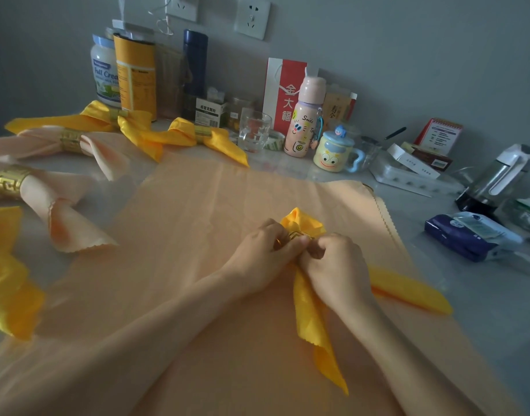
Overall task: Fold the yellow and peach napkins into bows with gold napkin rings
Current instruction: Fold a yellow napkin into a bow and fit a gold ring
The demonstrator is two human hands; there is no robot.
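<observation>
A yellow napkin [310, 307] lies on a spread peach napkin [197, 235] in the middle of the table. Its folded loop pokes out beyond a gold napkin ring [296, 235], and two tails trail toward me and to the right. My left hand [263, 253] grips the ring from the left. My right hand [332, 262] pinches the yellow cloth right at the ring. Most of the ring is hidden by my fingers. Finished bows lie at the back left: two yellow bows [197, 138] [101, 117] and two peach bows [69, 142] [24, 187], each with a gold ring.
More yellow cloth [6, 280] lies at the left edge. Along the wall stand tins, a dark flask [194, 64], a glass [254, 130], a pink bottle [305, 115] and a cartoon mug [335, 151]. At the right sit a tissue pack [470, 235], a clear bottle [497, 178] and boxes.
</observation>
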